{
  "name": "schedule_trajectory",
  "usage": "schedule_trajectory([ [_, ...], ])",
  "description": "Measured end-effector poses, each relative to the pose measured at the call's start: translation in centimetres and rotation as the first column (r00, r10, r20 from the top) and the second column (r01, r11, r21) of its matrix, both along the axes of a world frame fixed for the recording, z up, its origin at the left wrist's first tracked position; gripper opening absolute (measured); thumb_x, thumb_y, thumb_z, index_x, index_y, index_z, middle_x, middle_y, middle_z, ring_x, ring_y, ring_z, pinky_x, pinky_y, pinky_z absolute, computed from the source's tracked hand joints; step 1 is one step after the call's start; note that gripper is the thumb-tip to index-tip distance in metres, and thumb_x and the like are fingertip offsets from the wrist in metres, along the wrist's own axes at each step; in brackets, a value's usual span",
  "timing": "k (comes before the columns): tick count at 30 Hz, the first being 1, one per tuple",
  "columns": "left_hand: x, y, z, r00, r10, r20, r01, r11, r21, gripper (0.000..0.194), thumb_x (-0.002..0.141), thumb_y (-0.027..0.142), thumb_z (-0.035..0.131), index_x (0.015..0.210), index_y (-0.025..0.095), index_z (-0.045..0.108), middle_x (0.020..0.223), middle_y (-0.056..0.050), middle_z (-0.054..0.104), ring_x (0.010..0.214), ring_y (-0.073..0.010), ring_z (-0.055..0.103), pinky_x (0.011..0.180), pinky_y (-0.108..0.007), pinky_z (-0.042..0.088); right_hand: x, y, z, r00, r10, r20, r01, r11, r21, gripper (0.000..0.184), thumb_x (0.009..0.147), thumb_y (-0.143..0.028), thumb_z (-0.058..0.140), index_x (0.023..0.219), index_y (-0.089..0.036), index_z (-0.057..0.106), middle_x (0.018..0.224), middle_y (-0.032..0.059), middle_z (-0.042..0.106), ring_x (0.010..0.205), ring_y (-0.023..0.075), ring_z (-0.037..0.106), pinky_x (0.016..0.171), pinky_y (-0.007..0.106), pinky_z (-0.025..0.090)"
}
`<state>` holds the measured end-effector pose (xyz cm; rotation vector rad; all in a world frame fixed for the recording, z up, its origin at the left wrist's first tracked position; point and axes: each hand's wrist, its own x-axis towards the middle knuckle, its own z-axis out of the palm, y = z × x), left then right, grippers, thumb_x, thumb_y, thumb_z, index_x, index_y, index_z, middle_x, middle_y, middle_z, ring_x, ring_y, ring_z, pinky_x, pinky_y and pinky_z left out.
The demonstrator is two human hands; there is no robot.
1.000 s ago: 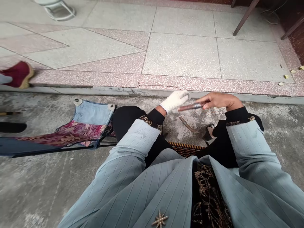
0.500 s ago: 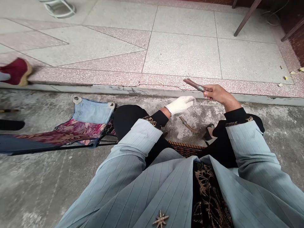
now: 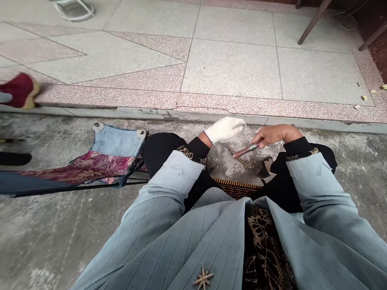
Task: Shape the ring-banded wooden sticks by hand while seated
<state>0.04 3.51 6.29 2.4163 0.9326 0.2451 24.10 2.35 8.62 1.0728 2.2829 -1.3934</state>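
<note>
My right hand (image 3: 273, 135), bare, is closed around a slim reddish-brown bundle of sticks (image 3: 244, 152) with silvery wire wound about its middle. One end of the bundle points down and to the left, over the ground. My left hand (image 3: 226, 129) wears a white knitted glove and hovers to the left of it, apart from the bundle. Its fingers are drawn together, and whatever they hold, if anything, is too small to make out. Beneath the bundle a curved brown stick-like piece (image 3: 248, 164) lies on the concrete, partly covered by it.
A raised terrazzo step (image 3: 145, 98) runs across in front of me. To my left stands a folding lounge chair (image 3: 117, 141) with floral and denim cloth. A person's red shoe (image 3: 21, 90) rests on the step. Wicker weave (image 3: 237, 188) shows between my legs.
My right hand has turned and lowered the bundle, so its end swung from up over the step to down over the ground. My gloved left hand has shifted slightly left and up.
</note>
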Motion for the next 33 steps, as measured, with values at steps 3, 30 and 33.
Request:
schedule_trajectory([
  [3,0.0,0.1,-0.4,0.994,0.021,0.106,-0.012,0.996,-0.084,0.032,0.095,0.028,0.041,0.11,0.014,0.066,0.103,-0.006,0.071,0.093,-0.0176,0.063,0.086,-0.028,0.046,0.2,-0.3,1.5,0.982,-0.004,-0.187,-0.015,0.994,-0.104,0.045,0.077,-0.041,0.073,0.118,-0.022,0.075,0.085,0.0004,0.072,0.073,0.0135,0.055,0.07,0.026,0.043],
  [30,0.1,-0.3,-0.1,0.997,-0.057,-0.061,0.058,0.998,0.011,0.033,0.094,0.028,0.041,0.106,0.017,0.069,0.097,-0.006,0.071,0.087,-0.0191,0.064,0.077,-0.028,0.044,-0.3,0.6,-0.6,0.943,-0.121,0.311,0.068,0.982,0.176,0.031,0.089,-0.031,0.056,0.113,-0.022,0.073,0.093,0.0065,0.07,0.079,0.019,0.058,0.069,0.029,0.038],
  [33,-0.1,-0.2,0.0,0.995,-0.09,0.045,0.091,0.995,-0.033,0.033,0.095,0.028,0.041,0.109,0.015,0.068,0.106,-0.006,0.071,0.095,-0.0184,0.064,0.086,-0.028,0.045,-1.0,0.0,0.0,0.98,0.08,0.18,-0.065,0.994,-0.089,0.03,0.087,-0.035,0.058,0.107,-0.019,0.074,0.074,0.0016,0.063,0.065,0.0138,0.05,0.062,0.027,0.035],
])
